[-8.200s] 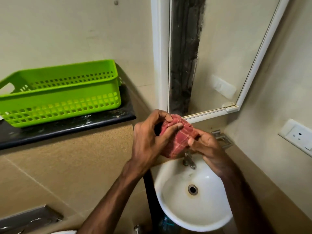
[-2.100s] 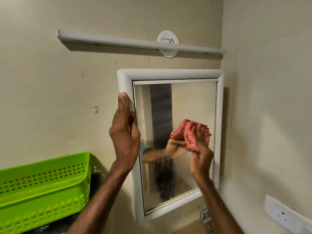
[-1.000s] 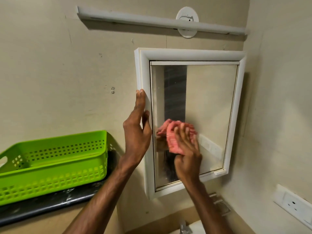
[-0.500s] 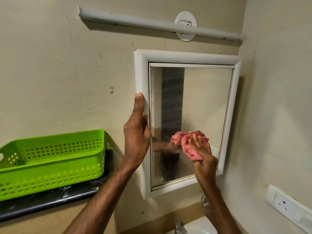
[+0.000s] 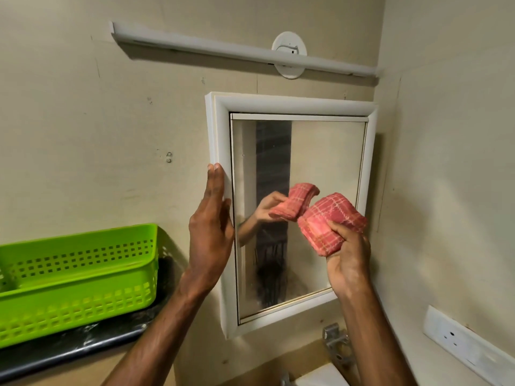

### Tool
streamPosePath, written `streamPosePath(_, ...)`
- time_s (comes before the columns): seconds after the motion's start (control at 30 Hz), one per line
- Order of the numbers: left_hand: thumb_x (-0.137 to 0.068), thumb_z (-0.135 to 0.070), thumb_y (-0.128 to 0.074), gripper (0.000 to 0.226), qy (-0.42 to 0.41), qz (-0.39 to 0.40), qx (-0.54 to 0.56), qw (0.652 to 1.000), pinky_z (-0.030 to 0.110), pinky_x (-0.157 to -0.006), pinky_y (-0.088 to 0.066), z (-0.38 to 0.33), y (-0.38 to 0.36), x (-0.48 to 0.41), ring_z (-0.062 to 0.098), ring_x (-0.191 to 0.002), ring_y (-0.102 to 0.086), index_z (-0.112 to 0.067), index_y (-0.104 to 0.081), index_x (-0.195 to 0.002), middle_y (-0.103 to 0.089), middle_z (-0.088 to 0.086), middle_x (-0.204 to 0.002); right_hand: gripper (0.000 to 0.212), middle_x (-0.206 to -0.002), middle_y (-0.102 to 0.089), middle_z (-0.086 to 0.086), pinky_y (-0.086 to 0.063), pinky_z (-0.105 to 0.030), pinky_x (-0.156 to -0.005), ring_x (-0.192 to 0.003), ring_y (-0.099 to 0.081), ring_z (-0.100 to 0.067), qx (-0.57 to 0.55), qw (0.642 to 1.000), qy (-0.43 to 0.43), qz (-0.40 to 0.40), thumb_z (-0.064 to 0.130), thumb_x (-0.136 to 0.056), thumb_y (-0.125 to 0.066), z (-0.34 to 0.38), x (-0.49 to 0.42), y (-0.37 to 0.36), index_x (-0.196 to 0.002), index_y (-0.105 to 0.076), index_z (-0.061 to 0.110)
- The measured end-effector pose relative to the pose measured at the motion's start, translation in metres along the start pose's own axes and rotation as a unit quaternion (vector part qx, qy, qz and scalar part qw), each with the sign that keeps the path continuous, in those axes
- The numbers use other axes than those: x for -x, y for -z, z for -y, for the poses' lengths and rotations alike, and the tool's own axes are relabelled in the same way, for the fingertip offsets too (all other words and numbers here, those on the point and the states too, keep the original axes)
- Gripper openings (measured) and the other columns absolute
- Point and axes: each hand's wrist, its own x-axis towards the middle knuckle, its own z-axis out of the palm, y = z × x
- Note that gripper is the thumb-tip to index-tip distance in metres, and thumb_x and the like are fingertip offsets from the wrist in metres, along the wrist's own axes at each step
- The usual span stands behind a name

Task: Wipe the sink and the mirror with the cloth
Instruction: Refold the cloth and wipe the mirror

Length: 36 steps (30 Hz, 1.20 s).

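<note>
Green basket [image 5: 75, 277] on dark shelf [image 5: 69, 349], left of left hand [image 5: 211, 232]. Socket [image 5: 468, 349] below-right of right hand [image 5: 349, 257]. Left hand flat, fingers extended against mirror [image 5: 320, 162] frame's left edge. Right hand clutches folded cloth [image 5: 330, 221] before lower right glass. Sink [image 5: 320, 378] below.

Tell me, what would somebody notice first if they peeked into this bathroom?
Probably the folded pink checked cloth, bunched in the right hand in front of the white-framed wall mirror, which shows the cloth's reflection too. Next comes the bright green plastic basket with little holes on the dark shelf at the left. The left hand rests flat against the mirror's left frame edge.
</note>
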Motion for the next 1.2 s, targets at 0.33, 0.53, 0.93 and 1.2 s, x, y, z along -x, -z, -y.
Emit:
streamPosePath(0.33,-0.098,0.002,-0.051,0.072,-0.010,-0.001,0.018,1.000,0.022,-0.124,-0.028,0.002,0.000,0.000,0.012,-0.155,-0.027,-0.016,-0.024,-0.161,-0.024,-0.002,-0.168,0.042,-0.123,-0.075,0.011,-0.058,-0.026,-0.099,-0.119,-0.070,-0.007,0.144,0.939,0.287,0.123,-0.007,-0.092,-0.069,-0.002,0.033,-0.079,-0.125,-0.071,0.018)
streamPosePath(0.53,-0.100,0.002,-0.053,0.068,-0.022,0.020,0.034,0.999,0.022,-0.125,-0.027,0.005,0.008,-0.001,0.012,-0.155,-0.026,-0.013,-0.025,-0.161,-0.027,-0.002,-0.167,0.068,-0.137,-0.060,-0.020,-0.053,-0.030,-0.110,-0.133,-0.057,-0.027,0.308,0.767,0.535,0.175,-0.017,-0.076,-0.052,0.024,0.015,-0.152,-0.140,-0.063,0.002)
streamPosePath(0.93,-0.109,-0.019,-0.042,0.050,0.079,0.000,0.135,0.988,0.026,-0.119,-0.039,0.009,0.008,0.002,-0.003,-0.145,-0.040,-0.021,-0.033,-0.158,-0.039,-0.012,-0.161,0.044,-0.126,-0.069,-0.010,-0.053,-0.017,-0.101,-0.118,-0.062,-0.020,0.431,0.646,0.542,0.321,0.006,-0.090,-0.056,0.017,0.007,-0.158,-0.130,-0.072,0.009)
streamPosePath(1.2,-0.109,-0.026,-0.038,0.046,0.119,-0.022,0.187,0.975,0.013,-0.112,-0.040,-0.002,0.009,0.002,-0.015,-0.133,-0.048,-0.023,-0.040,-0.155,-0.043,-0.011,-0.158,0.036,-0.120,-0.072,0.003,-0.050,-0.056,-0.098,-0.119,-0.063,-0.018,0.461,0.659,0.463,0.372,0.001,-0.087,-0.069,-0.063,0.013,-0.055,-0.116,-0.079,0.021)
